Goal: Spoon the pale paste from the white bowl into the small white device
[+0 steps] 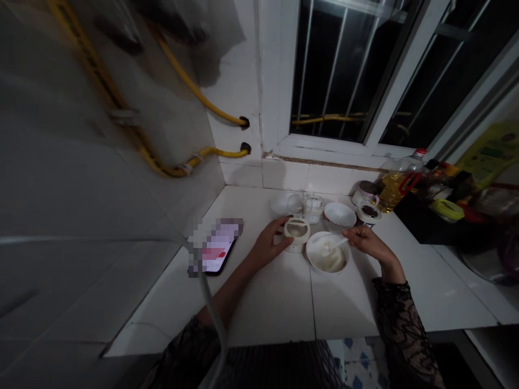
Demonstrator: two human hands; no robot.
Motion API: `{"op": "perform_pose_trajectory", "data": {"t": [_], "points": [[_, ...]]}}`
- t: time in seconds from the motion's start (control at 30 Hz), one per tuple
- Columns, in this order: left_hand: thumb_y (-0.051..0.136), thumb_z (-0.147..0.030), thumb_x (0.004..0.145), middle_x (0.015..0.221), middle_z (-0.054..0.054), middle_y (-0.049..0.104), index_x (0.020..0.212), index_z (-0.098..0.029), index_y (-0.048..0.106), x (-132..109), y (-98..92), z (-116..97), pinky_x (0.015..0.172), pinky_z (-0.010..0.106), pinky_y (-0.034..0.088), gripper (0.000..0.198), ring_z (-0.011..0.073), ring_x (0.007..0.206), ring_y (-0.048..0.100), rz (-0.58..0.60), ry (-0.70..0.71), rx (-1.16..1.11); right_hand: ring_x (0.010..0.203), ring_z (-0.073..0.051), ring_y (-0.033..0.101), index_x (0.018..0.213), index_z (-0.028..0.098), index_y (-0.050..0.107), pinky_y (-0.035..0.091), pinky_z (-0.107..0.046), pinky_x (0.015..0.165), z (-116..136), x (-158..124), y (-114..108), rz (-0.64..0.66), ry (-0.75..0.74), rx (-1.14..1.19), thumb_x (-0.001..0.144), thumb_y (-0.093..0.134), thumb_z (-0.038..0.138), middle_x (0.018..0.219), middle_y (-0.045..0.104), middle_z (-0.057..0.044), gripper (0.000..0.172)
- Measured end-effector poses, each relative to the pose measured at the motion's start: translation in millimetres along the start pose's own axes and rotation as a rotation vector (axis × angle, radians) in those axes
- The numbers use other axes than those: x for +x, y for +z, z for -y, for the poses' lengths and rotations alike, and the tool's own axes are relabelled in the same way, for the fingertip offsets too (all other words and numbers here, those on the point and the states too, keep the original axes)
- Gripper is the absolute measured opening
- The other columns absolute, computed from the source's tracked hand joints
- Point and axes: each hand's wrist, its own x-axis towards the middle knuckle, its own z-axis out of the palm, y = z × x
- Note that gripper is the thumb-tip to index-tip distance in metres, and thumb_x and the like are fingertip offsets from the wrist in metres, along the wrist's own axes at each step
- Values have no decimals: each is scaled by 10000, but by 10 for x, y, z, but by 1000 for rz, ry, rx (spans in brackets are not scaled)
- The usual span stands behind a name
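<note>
Bowl of pale paste (pixel 326 256) between both hands on tiled counter (pixel 263 308), within easy reach; right hand (pixel 367 241) nearly closed, pinching white spoon (pixel 336 244) over bowl; left hand (pixel 267 244) partly open, steadying round white container (pixel 297 229) alongside.

A glossy white ceramic bowl (pixel 308 249) sits on a smooth tiled counter (pixel 275 302).

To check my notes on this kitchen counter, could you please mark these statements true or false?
1. The left hand grips a small white container. True.
2. A phone lies to the right of the white bowl. False: it lies left of both hands, near the wall.
3. The right hand holds a pale spoon in that bowl's creamy white food. True.
4. The bottle of yellow oil has a blue handle. False: its handle is red.
</note>
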Motion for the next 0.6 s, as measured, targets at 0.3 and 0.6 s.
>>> {"op": "perform_pose_trajectory", "data": {"t": [0.3,0.6], "points": [[632,-428,830,1356,129,557,1270,-211,525,0,12,27,882,397,546,503,262,1154,594,-3,-5,-12,422,-50,204,512,226,336,141,-229,412,1,23,1,-23,35,49,709,530,782,460,269,84,621],[635,-435,825,1352,133,558,1271,-206,528,3,14,44,883,401,548,512,267,1160,589,-3,-6,-8,367,-66,224,490,231,376,173,-243,389,188,157,246,-184,2,133,747,510,744,389,281,79,589]]}}
